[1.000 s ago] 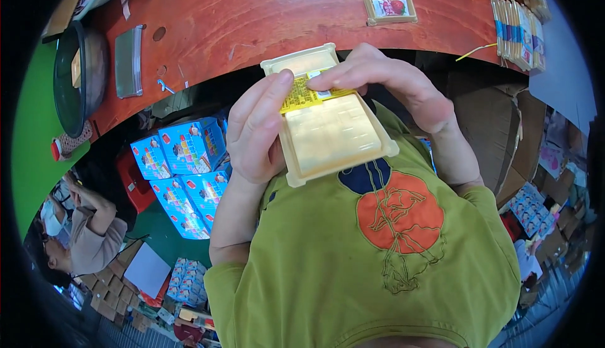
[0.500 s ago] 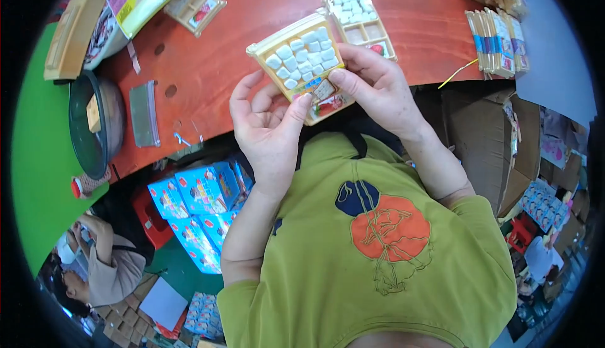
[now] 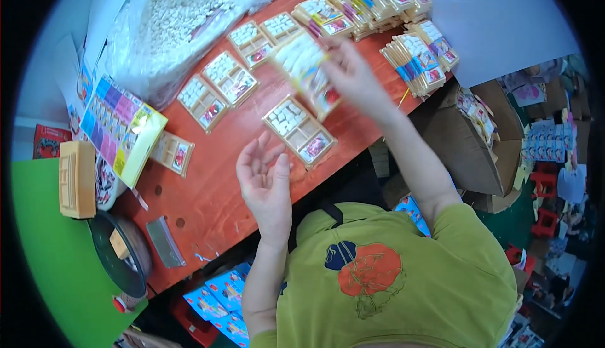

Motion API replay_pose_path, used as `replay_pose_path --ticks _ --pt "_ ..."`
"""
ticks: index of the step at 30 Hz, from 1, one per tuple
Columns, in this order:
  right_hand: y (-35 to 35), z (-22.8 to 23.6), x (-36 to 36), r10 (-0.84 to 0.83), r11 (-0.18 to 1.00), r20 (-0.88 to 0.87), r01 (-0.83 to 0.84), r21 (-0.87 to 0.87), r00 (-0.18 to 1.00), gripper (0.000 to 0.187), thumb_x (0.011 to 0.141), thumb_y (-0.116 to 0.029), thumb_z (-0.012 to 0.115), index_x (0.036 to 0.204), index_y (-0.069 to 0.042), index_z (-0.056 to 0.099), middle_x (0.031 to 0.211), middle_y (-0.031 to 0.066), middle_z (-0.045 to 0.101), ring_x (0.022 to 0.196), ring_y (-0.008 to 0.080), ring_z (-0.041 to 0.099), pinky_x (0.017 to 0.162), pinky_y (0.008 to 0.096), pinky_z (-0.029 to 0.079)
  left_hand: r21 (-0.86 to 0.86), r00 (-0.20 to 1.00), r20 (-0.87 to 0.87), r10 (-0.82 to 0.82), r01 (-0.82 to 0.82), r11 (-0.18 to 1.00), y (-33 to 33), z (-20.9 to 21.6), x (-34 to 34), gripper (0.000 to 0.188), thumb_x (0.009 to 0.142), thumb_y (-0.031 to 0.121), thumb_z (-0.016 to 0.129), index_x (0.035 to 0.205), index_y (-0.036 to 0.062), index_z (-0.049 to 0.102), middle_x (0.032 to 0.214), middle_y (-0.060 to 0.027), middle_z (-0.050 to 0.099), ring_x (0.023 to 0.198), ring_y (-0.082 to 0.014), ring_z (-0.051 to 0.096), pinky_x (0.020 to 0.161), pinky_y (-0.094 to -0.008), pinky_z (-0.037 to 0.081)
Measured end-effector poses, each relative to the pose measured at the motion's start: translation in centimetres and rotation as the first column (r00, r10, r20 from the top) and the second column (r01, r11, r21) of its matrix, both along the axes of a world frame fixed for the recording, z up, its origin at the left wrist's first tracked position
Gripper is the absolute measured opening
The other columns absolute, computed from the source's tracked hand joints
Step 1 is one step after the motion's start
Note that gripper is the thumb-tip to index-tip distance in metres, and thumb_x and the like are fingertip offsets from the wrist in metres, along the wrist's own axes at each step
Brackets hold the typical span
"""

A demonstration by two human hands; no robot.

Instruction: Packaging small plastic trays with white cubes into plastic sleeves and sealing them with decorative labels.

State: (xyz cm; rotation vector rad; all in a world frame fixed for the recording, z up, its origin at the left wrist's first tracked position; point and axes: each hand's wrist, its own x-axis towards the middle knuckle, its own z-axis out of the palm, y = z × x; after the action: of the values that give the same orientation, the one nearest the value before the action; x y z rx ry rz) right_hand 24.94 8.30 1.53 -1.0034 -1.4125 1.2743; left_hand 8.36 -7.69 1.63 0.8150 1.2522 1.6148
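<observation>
My right hand (image 3: 356, 77) grips a small plastic tray (image 3: 307, 101) by its right side, above the table. White lumpy pieces fill its upper part, with a coloured printed piece and a strawberry picture below; motion blurs it. My left hand (image 3: 266, 181) holds nothing, its fingers loosely curled and apart. Just beyond it lies a similar tray (image 3: 296, 139), with white pieces at its far end, bare compartments and a red picture piece. Further back, part-filled trays (image 3: 205, 105) lie flat on the red table (image 3: 208, 178).
A big clear plastic bag (image 3: 126, 64) of white pieces lies at the far left. Filled trays (image 3: 413, 58) stand in rows and piles at the back right. A dark basin (image 3: 140, 247), a yellow box (image 3: 77, 178) and printed sheets (image 3: 120, 127) are at the left. A cardboard carton (image 3: 485, 153) stands right.
My right hand has carried the filled tray away from my body, toward the table's far side. My left hand has let go of it. The view has shifted, showing more of the table's far side.
</observation>
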Motion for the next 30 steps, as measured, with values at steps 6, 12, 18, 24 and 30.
replay_pose_path --ticks 6,12,18,24,30 --pt "13.4 -1.9 5.1 -0.476 0.854 0.563 0.202 0.48 0.675 0.05 0.092 -0.034 0.06 0.125 0.003 0.056 0.125 0.0234 0.057 0.11 0.034 0.062 0.095 0.041 0.05 -0.139 0.993 -0.115 -0.007 -0.009 0.99 -1.2 -1.8 -0.5 0.03 0.097 0.002 0.06 0.127 0.0002 0.053 0.099 -0.0036 0.061 0.085 -0.0045 0.058 0.075 -0.0193 0.049" --pt "16.7 -2.2 4.6 -0.368 0.921 0.857 0.016 0.389 0.361 0.079 0.08 -0.063 0.068 0.128 0.0 0.058 0.124 0.0254 0.06 0.113 0.0383 0.06 0.095 0.0455 0.049 -0.139 0.942 -0.331 0.045 -0.096 0.986 -2.1 -4.6 -1.3 0.023 0.094 0.002 0.064 0.116 0.0001 0.059 0.115 -0.0102 0.062 0.089 -0.0097 0.061 0.078 -0.0226 0.051" --pt "10.7 1.7 0.5 -0.481 0.865 0.829 0.001 0.502 0.284 0.038 0.089 -0.025 0.062 0.119 -0.003 0.062 0.124 0.0231 0.059 0.117 0.0405 0.054 0.097 0.0463 0.047 0.104 0.485 -0.872 0.066 0.051 0.993 -0.8 -4.8 -0.6 0.018 0.082 0.004 0.071 0.099 0.0001 0.065 0.122 -0.019 0.06 0.109 -0.036 0.057 0.092 -0.0435 0.048" --pt "0.9 -5.2 -1.7 -0.186 0.656 0.676 -0.421 0.626 0.714 0.032 0.091 -0.013 0.063 0.121 -0.003 0.061 0.126 0.0157 0.059 0.12 0.033 0.054 0.099 0.0443 0.042 0.185 0.357 -0.926 0.122 0.147 0.972 -0.5 -5.8 0.4 0.027 0.079 0.007 0.073 0.102 -0.0028 0.064 0.123 -0.0217 0.058 0.115 -0.0385 0.055 0.095 -0.0475 0.045" --pt "-4.0 -7.2 -4.5 -0.171 0.697 0.716 -0.431 0.573 0.677 0.034 0.088 -0.012 0.063 0.121 -0.004 0.06 0.128 0.0129 0.056 0.119 0.0322 0.051 0.098 0.0449 0.04 0.149 0.129 -0.985 0.118 0.265 0.953 -1.6 -7.8 -0.4 0.03 0.083 0.01 0.067 0.107 -0.0061 0.064 0.123 -0.026 0.058 0.118 -0.0395 0.055 0.098 -0.05 0.043"
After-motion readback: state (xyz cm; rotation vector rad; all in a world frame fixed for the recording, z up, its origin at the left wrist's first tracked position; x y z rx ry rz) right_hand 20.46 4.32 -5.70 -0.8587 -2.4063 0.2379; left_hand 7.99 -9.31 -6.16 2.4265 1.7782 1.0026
